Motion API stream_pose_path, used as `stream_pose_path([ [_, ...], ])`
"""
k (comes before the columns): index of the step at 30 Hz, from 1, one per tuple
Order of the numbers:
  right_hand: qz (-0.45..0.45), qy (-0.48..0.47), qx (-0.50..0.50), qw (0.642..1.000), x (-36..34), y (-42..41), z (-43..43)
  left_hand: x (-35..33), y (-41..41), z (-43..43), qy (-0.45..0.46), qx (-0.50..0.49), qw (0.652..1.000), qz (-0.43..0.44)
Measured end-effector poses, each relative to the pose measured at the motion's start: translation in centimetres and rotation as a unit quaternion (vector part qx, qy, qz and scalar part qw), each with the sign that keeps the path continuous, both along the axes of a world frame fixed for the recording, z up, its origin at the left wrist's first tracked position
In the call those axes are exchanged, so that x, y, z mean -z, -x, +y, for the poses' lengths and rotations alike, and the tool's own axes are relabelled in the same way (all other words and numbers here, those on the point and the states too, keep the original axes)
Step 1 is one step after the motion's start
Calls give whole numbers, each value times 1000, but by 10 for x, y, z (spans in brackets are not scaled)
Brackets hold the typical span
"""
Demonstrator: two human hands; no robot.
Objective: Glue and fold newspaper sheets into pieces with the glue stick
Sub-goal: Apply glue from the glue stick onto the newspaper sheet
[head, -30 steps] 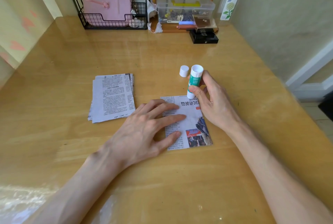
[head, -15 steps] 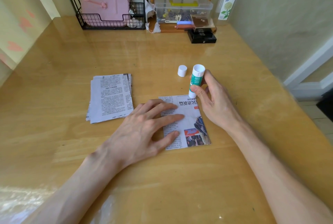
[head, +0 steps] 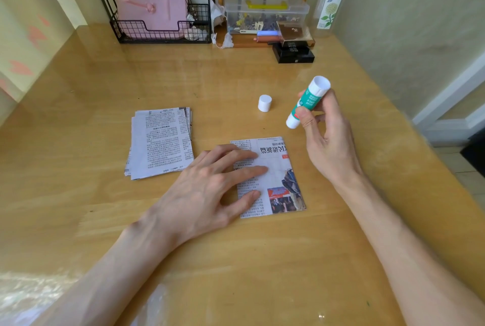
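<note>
Left hand (head: 210,191) spread flat on newspaper piece (head: 275,181), right hand (head: 325,136) pinching tilted glue stick (head: 308,101) above table (head: 105,84)

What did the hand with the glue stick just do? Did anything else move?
The right hand, still gripping the glue stick, lifted it off the top edge of the newspaper sheet and swung it to the right, tilted. The left hand stayed flat on the sheet; the white cap and the newspaper stack did not move.
</note>
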State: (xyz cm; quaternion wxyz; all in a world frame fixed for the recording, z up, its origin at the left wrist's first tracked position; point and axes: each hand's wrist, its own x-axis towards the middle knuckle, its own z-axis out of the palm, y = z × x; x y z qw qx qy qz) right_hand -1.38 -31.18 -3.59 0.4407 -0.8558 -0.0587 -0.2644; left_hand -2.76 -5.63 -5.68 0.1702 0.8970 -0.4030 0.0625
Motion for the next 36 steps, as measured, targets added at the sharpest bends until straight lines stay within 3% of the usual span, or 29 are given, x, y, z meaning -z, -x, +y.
stream_pose_path([
  [8,60,-26,-98,993,7,3,32,2,-1,-1,14,-2,1000,-11],
  [36,87,84,-105,987,8,-4,47,4,-1,-2,34,6,999,-10],
])
